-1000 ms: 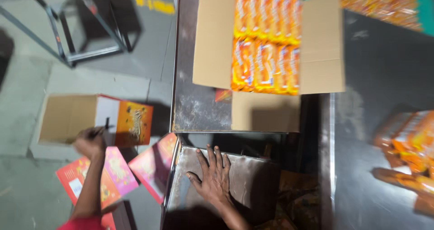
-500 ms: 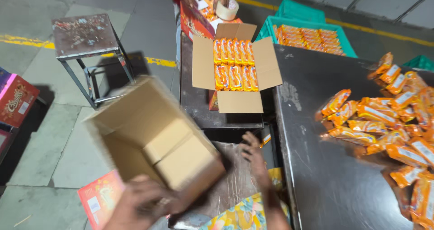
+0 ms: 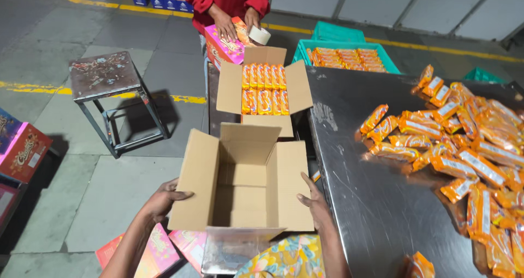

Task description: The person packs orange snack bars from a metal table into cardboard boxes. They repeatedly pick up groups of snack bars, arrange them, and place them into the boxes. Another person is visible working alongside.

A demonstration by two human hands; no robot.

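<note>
The left hand (image 3: 164, 199) and the right hand (image 3: 314, 201) grip the side flaps of an empty cardboard carton (image 3: 245, 182), fingers spread on the outside, beside the steel table (image 3: 371, 201). I think it should be kept level, with all flaps open outward. Its base is hidden, and the thing beneath it is hard to identify.
</note>
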